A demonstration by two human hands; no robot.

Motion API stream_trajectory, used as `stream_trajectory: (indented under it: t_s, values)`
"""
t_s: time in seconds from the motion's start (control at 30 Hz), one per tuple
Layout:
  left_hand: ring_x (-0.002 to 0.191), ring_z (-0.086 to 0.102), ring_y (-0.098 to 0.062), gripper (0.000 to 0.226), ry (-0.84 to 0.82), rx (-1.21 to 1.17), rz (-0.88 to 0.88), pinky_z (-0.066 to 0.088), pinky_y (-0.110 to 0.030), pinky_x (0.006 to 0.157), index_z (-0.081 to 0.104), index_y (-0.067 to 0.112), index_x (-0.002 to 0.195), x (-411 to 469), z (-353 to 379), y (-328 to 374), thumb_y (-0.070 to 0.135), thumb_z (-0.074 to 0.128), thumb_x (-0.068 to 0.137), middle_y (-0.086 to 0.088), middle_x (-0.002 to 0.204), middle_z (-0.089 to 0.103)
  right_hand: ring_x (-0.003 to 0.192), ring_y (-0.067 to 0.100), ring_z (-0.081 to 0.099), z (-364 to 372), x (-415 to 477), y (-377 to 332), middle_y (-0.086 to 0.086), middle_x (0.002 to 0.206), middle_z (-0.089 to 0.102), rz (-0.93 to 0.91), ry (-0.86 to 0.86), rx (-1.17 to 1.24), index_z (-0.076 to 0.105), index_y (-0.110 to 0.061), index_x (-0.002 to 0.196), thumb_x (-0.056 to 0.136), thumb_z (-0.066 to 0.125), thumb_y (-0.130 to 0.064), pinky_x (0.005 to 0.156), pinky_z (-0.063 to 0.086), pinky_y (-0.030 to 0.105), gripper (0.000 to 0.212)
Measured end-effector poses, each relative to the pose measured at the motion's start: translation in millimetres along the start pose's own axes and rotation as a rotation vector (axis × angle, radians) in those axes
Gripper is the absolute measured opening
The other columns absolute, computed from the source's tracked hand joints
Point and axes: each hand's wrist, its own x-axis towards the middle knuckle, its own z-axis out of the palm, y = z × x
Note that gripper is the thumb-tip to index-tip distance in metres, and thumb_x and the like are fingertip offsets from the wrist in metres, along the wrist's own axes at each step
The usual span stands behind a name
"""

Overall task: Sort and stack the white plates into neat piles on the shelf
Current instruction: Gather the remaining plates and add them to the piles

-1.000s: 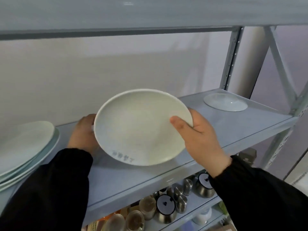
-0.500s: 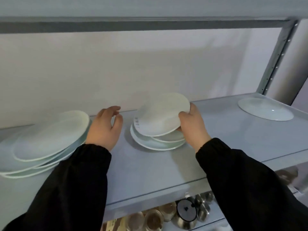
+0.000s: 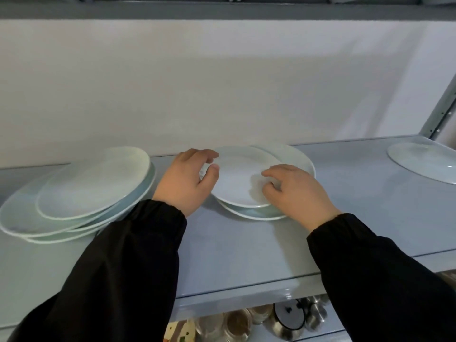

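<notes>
A middle pile of small white plates (image 3: 291, 159) sits on the grey shelf (image 3: 246, 255). Its top plate (image 3: 237, 176) lies shifted to the left of the plates under it. My left hand (image 3: 187, 181) holds that plate's left rim, thumb on the near edge and fingers arched over the far edge. My right hand (image 3: 293, 191) rests on the plate's right side with loosely curled fingers and thumb on its upper face. To the left lies an uneven stack of larger white plates (image 3: 81, 191). A single white plate (image 3: 424, 164) lies at the far right.
A white wall closes the back of the shelf, and another shelf board (image 3: 222, 11) runs overhead. A metal upright (image 3: 441, 109) stands at the right. Jars and metal pots (image 3: 286, 322) fill the shelf below.
The plate I carried with my right hand now lies flat on the middle pile. My left hand moved right to its rim. My right hand's grip loosened.
</notes>
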Motion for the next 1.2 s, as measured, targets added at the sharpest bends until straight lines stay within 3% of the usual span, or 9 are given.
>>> stream_trajectory:
  t_s: [0.2, 0.33, 0.5, 0.63, 0.83, 1.1, 1.2]
  values:
    - [0.110, 0.048, -0.009, 0.032, -0.009, 0.032, 0.000, 0.039, -0.024, 0.082, 0.061, 0.028, 0.124, -2, 3, 2, 0.035, 0.045, 0.098, 0.013, 0.113, 0.060, 0.127, 0.008, 0.048, -4, -6, -2, -0.013, 0.141, 0.052, -0.023, 0.003, -0.021, 0.061, -0.031, 0.132, 0.094, 0.051, -0.047, 0.092, 0.038, 0.024, 0.042]
    - [0.110, 0.048, -0.012, 0.038, 0.006, 0.131, 0.046, 0.043, -0.027, 0.084, 0.062, 0.026, 0.125, -6, 7, 18, 0.038, 0.042, 0.096, 0.009, 0.111, 0.062, 0.136, 0.008, 0.042, -9, -10, 5, -0.008, 0.148, 0.048, -0.089, 0.033, -0.007, 0.061, -0.032, 0.133, 0.093, 0.055, -0.047, 0.110, 0.033, 0.029, 0.043]
    - [0.106, 0.057, -0.026, 0.044, -0.018, 0.232, 0.195, 0.050, -0.037, 0.085, 0.066, 0.018, 0.121, -11, 26, 55, 0.039, 0.041, 0.092, -0.001, 0.105, 0.067, 0.141, 0.007, 0.037, -27, -16, 39, -0.008, 0.144, 0.054, -0.094, 0.090, 0.012, 0.064, -0.031, 0.129, 0.079, 0.038, -0.063, 0.110, 0.035, 0.028, 0.065]
    - [0.100, 0.060, -0.028, 0.039, -0.048, 0.257, 0.300, 0.051, -0.040, 0.084, 0.068, 0.014, 0.117, -12, 55, 93, 0.034, 0.046, 0.092, -0.003, 0.101, 0.068, 0.137, 0.012, 0.043, -54, -26, 85, -0.005, 0.141, 0.057, -0.058, 0.137, 0.009, 0.064, -0.028, 0.128, 0.081, 0.040, -0.058, 0.109, 0.039, 0.033, 0.061]
    - [0.102, 0.059, -0.025, 0.039, -0.152, 0.222, 0.389, 0.051, -0.040, 0.083, 0.066, 0.017, 0.121, -4, 121, 163, 0.036, 0.046, 0.093, 0.000, 0.104, 0.067, 0.128, 0.013, 0.049, -97, -38, 175, -0.006, 0.136, 0.058, 0.033, 0.194, -0.027, 0.064, -0.028, 0.128, 0.089, 0.050, -0.045, 0.098, 0.036, 0.023, 0.045]
    - [0.111, 0.053, -0.012, 0.043, -0.324, 0.139, 0.373, 0.046, -0.028, 0.090, 0.058, 0.026, 0.128, 19, 216, 258, 0.044, 0.036, 0.096, 0.009, 0.117, 0.062, 0.119, 0.015, 0.055, -167, -39, 316, -0.007, 0.128, 0.063, 0.228, 0.298, 0.021, 0.068, -0.025, 0.120, 0.090, 0.058, -0.037, 0.092, 0.038, 0.024, 0.034]
    - [0.110, 0.053, -0.010, 0.039, -0.345, 0.105, 0.353, 0.045, -0.026, 0.089, 0.059, 0.029, 0.127, 32, 249, 284, 0.044, 0.038, 0.097, 0.012, 0.115, 0.062, 0.113, 0.018, 0.057, -188, -35, 358, -0.004, 0.130, 0.061, 0.284, 0.295, 0.058, 0.068, -0.026, 0.120, 0.091, 0.058, -0.035, 0.094, 0.043, 0.032, 0.032]
